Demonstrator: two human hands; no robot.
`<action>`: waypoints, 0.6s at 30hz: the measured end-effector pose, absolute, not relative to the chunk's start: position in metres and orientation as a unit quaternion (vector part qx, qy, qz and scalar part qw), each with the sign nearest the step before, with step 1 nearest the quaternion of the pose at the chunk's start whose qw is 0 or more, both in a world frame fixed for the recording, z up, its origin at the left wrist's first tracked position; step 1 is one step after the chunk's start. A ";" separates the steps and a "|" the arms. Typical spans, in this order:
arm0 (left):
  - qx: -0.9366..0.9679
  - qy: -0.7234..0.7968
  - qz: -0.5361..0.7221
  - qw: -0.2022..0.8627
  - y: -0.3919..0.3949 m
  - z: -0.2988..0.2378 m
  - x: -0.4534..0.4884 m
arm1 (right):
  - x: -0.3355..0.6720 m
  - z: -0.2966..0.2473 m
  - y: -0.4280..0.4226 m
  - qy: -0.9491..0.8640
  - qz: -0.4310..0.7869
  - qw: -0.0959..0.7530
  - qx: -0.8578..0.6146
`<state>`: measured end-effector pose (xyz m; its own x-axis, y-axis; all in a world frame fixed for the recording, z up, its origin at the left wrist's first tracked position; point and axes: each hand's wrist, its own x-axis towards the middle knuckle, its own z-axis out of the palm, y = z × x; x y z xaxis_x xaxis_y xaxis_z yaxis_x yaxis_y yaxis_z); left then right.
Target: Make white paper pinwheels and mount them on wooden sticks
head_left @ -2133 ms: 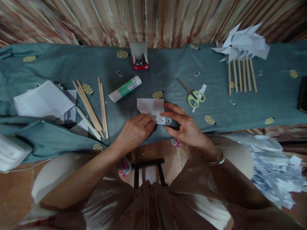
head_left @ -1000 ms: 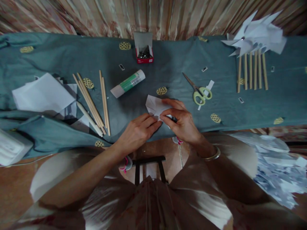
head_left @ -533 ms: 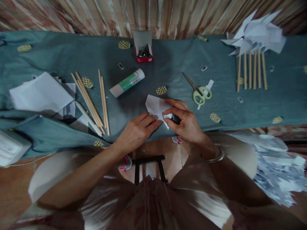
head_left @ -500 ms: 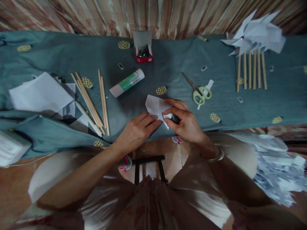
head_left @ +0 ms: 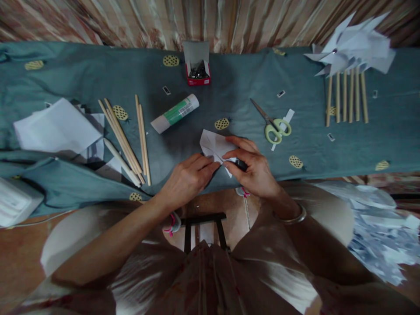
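Observation:
Creased white paper (head_left: 211, 142) lies near the table's front edge, a pointed corner hanging down toward me. My left hand (head_left: 190, 175) pinches its lower left edge between thumb and fingers. Over its right side, my right hand (head_left: 251, 164) is closed on a small black object (head_left: 241, 164); most of it is hidden in the fingers, so its kind is unclear. Both hands' fingertips nearly meet at the middle of the paper. Beyond them lies a white tube with a green label (head_left: 177, 113). To the right, green-handled scissors (head_left: 274, 127) rest on a paper strip (head_left: 288, 116).
An open red box (head_left: 198, 80) of small shiny metal pieces stands at the back. Wooden sticks (head_left: 120, 140) and stacked white paper (head_left: 59, 124) lie left. Several paper pinwheels (head_left: 354, 48) on sticks lie back right. Paper scraps (head_left: 377, 245) fill a bag below the table.
The left fingertips have shifted slightly right along the paper, closer to the right hand's fingers. The right hand keeps its grip. The whole view has drifted slightly.

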<state>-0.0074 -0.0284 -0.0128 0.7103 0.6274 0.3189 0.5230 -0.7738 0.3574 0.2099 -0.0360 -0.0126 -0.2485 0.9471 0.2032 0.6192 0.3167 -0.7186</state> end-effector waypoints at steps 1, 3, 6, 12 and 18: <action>0.917 0.314 0.215 0.123 -0.028 -0.013 -0.007 | 0.210 -0.012 -0.036 -0.746 0.261 0.317 -0.525; 0.916 0.314 0.216 0.125 -0.028 -0.012 -0.007 | 0.209 -0.012 -0.036 -0.745 0.262 0.316 -0.526; 0.915 0.314 0.218 0.128 -0.027 -0.011 -0.007 | 0.209 -0.012 -0.037 -0.748 0.255 0.315 -0.526; 0.917 0.311 0.208 0.137 -0.026 -0.012 -0.007 | 0.209 -0.012 -0.036 -0.754 0.253 0.311 -0.521; 0.917 0.310 0.209 0.141 -0.025 -0.012 -0.006 | 0.209 -0.013 -0.037 -0.759 0.250 0.309 -0.516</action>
